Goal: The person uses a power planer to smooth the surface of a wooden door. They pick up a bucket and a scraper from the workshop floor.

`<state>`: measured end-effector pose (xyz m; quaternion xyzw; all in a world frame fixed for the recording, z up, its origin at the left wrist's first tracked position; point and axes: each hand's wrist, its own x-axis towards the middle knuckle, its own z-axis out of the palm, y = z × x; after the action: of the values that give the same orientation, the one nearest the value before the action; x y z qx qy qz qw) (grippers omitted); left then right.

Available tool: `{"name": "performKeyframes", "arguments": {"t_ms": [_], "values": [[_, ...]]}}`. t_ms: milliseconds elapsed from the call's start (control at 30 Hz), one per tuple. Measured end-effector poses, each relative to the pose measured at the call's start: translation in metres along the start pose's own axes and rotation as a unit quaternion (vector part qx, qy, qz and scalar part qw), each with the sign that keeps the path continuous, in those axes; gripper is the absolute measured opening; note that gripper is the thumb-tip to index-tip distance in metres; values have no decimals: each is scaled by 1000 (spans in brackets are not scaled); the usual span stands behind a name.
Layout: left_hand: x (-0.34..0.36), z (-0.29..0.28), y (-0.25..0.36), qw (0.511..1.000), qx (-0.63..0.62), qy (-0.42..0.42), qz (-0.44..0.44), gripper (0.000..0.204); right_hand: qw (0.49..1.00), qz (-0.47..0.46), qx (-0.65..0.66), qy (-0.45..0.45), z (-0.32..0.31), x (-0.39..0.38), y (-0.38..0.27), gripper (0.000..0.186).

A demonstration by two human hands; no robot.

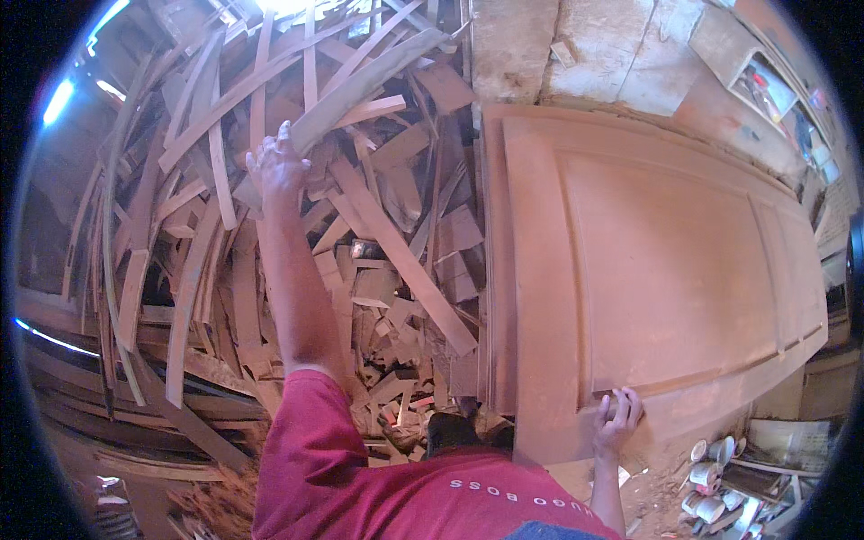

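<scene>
My left hand (279, 166) reaches over a heap of scrap wood, its fingers spread apart. A long greyish, slightly curved wood strip (373, 79) meets it between thumb and fingers and slants up to the far right. Whether the hand bears any of the strip's weight cannot be seen. On the right lies a large brown panelled wooden door (675, 261), flat on top of other boards. Near its front edge rests my right hand (617, 416), fingers slightly bent and apart, touching the door's surface.
Long thin offcuts (193, 297) lean and cross on the left. Short wood blocks (382, 283) fill the gap beside the door. Several small cans (706, 477) stand at the lower right. Behind the door is a pale worn surface (603, 45) and an open-topped box (765, 85).
</scene>
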<state>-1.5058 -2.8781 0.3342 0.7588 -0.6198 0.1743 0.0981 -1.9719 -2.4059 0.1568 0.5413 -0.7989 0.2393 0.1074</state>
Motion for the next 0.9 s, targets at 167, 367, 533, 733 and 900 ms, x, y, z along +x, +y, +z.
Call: {"name": "performKeyframes", "arguments": {"t_ms": [167,367,533,733,900], "values": [[6,-40,21,993,42,-104,40,90,1000,7,10,21,1,-1,8,23],[-14,-39,22,977,-167,-93,98,89,999,16,28,7,0,1,6,22],[-92,0,26,785,-576,-217,75,83,1000,7,10,14,3,-4,15,23],[-269,-12,49,790,-578,-198,49,70,1000,20,10,12,3,-4,11,23],[-374,87,41,812,-537,-226,-30,76,1000,6,13,11,2,3,9,21]]}}
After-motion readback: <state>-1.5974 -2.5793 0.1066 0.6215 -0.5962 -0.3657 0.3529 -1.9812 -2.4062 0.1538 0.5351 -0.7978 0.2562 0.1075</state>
